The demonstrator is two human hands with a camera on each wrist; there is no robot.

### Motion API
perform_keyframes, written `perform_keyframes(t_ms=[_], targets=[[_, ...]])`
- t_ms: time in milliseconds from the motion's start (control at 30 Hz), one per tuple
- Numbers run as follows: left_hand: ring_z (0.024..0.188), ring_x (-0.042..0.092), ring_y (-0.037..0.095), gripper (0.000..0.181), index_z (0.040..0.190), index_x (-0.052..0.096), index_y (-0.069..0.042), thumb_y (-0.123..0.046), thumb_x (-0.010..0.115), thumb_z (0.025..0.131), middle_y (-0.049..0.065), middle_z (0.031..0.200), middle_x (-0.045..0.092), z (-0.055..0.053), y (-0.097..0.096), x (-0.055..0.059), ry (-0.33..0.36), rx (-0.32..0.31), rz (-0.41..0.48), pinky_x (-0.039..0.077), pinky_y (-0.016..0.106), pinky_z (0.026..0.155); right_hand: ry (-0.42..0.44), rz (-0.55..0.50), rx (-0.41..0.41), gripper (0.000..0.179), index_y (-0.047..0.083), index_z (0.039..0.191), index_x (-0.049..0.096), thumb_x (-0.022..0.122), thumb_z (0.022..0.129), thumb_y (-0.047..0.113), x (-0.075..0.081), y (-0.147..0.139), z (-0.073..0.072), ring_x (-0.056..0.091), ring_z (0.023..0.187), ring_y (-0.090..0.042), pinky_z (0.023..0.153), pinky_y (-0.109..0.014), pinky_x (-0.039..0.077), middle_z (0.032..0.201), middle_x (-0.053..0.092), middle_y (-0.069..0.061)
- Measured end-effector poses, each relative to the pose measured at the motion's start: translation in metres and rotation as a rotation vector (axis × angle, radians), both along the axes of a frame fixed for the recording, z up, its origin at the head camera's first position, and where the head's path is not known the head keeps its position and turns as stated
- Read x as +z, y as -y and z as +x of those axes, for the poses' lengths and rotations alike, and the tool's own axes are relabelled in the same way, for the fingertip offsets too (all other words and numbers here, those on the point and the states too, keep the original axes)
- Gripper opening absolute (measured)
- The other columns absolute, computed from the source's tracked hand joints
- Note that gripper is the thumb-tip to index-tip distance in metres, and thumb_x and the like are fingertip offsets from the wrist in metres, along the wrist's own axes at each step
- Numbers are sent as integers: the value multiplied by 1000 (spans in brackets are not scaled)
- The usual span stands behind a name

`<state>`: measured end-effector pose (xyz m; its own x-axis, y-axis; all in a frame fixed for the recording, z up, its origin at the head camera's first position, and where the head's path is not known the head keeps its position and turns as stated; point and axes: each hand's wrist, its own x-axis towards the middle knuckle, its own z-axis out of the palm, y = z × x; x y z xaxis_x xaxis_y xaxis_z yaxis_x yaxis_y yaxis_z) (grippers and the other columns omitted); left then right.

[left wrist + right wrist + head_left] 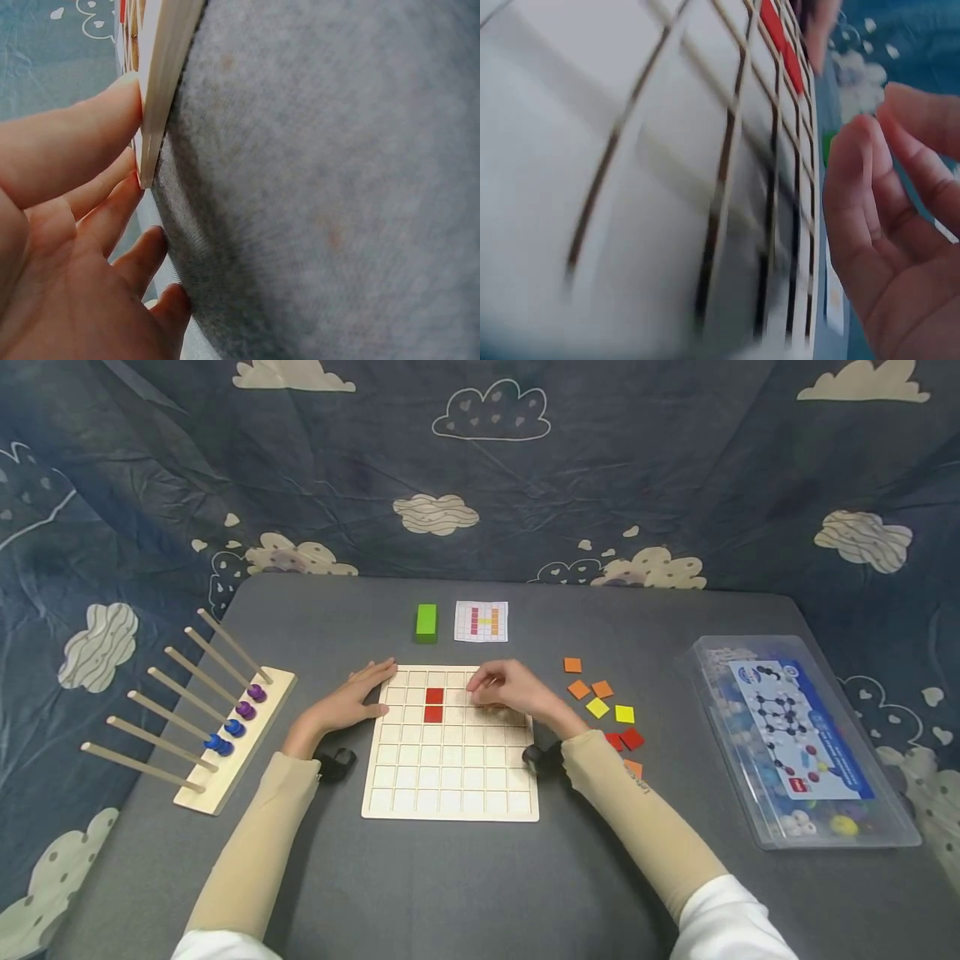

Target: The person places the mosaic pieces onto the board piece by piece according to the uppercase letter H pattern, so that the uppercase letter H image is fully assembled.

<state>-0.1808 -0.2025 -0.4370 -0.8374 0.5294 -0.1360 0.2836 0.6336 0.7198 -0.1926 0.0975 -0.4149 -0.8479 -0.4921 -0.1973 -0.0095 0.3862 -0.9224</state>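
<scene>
A pale wooden grid board (450,777) lies on the grey table, with two red square tiles (433,704) in neighbouring cells of one column. At the board's upper left edge my left hand (351,700) rests with spread fingers; the left wrist view shows its thumb (97,120) against the board's side. Above the board's upper right part is my right hand (513,687), its fingers bent and its thumb close to the index fingertip. No tile can be made out between them. Loose orange tiles (578,689), yellow tiles (625,714) and red tiles (632,739) lie right of the board.
Behind the board are a green block (426,623) and a small pattern card (481,622). At left stands a wooden peg rack (247,735) with tall rods and purple and blue beads. A clear plastic box (802,735) with a blue label sits at right.
</scene>
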Motion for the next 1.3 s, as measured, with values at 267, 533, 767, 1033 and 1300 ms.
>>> perform_keyframes(t_ms=[267, 533, 767, 1033, 1300], targets=[[141, -2, 45, 68, 147, 21, 11, -12, 59, 95, 28, 154, 12, -1, 2, -1, 7, -21, 29, -6, 61, 109, 50, -10, -71, 24, -9, 107, 62, 65, 90, 7, 2, -73, 3, 59, 79, -31, 71, -39, 50, 93, 64, -19], [141, -3, 45, 70, 147, 20, 10, -12, 60, 94, 27, 155, 12, -1, 2, -1, 8, -22, 23, -6, 59, 109, 66, 26, -201, 30, -7, 113, 60, 64, 92, 14, -1, -130, 18, 60, 87, -24, 77, -36, 51, 110, 63, -20], [141, -4, 44, 70, 148, 19, 10, -11, 59, 94, 27, 155, 11, 0, 3, 0, 12, -22, 13, -7, 59, 109, 97, -41, -229, 35, -11, 117, 54, 63, 94, 13, -4, -156, 28, 63, 92, -18, 82, -32, 53, 114, 62, -22], [141, -3, 44, 70, 148, 19, 10, -11, 59, 94, 27, 155, 11, -1, 4, 0, 7, -18, 4, -6, 59, 110, 53, -28, -183, 30, -12, 117, 56, 63, 90, 0, -8, -150, 35, 63, 92, -15, 79, -27, 53, 111, 62, -24], [141, -3, 44, 69, 148, 19, 10, -10, 59, 94, 27, 155, 12, 1, 2, 0, 7, -16, 4, -6, 59, 110, -163, 216, -149, 19, 0, 99, 68, 68, 82, -7, -17, -134, 43, 60, 81, -22, 71, -29, 49, 90, 65, -12]])
